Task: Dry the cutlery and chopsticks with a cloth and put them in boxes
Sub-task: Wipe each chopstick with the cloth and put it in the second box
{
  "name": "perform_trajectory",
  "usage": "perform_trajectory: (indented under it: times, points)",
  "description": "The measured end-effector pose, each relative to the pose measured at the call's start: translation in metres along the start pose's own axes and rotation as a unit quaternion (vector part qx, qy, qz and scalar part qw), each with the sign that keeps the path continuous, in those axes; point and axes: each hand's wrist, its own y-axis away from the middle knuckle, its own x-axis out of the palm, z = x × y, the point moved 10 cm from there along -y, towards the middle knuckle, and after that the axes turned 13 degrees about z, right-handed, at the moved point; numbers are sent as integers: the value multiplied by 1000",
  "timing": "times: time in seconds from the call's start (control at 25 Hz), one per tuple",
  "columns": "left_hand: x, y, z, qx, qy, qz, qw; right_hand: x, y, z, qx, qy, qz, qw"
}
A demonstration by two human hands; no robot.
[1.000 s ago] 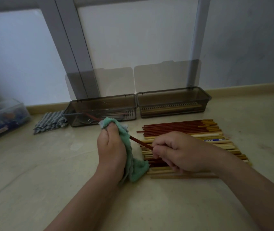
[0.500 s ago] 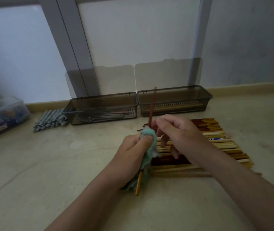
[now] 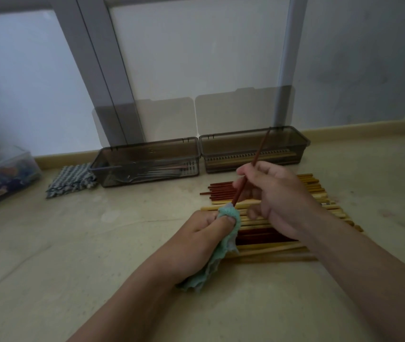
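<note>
Pale stone surface (image 3: 73, 243), frosted panels behind. Beyond the chopstick row (image 3: 270, 245) stand the cutlery box (image 3: 112, 178) and the chopstick box (image 3: 295, 154), lids up. Above the row, the right hand (image 3: 277, 201) pinches a red chopstick (image 3: 258, 156) at mid-shaft with curled fingers. The left hand (image 3: 203, 233) grips a green cloth (image 3: 223, 253) closed round its lower end. Half a second earlier the stick stood near upright; now its tip leans right.
</note>
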Motion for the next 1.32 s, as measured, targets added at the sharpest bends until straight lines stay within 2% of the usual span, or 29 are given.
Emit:
perform_trajectory:
  times: [0.08, 0.2, 0.28, 0.32, 0.36, 0.44, 0.48, 0.68, 0.8, 0.96, 1.16, 1.32]
  points:
    - [-2, 0, 2, 1, 1, -3, 1000, 7, 0, 2, -13, -48, 22, 999]
    - [-2, 1, 4, -3, 12, -1, 1000, -25, 0, 11, -55, -87, -81, 991]
    - [-7, 4, 8, -15, 37, -23, 999, -42, 4, 20, -76, -9, -120, 990]
    - [-10, 5, 10, -19, 47, -38, 998, -42, 5, 27, -83, 94, -117, 985]
    - [-12, 5, 10, -18, 53, -44, 998, -38, 5, 34, -89, 241, -106, 961]
    - [-11, 2, 8, -6, 44, -36, 998, -21, 2, 45, -115, 513, -85, 846]
    - [-11, 1, 8, -2, 39, -36, 999, -17, 0, 50, -119, 585, -93, 797]
    - [-14, 1, 7, -1, 24, -42, 999, -36, -36, 80, -105, 717, -170, 668]
    - [-12, 0, 10, -4, 24, -29, 999, -44, -69, 82, -83, 752, -173, 630]
    - [-13, -2, 11, -6, 28, -29, 999, -46, -108, 66, -55, 769, -134, 622]
    - [-15, -3, 11, 3, 37, -30, 999, -45, -125, 50, -51, 711, -77, 697]
    - [-13, -2, 11, 1, 55, -26, 998, -36, -104, 58, -92, 694, -92, 708]
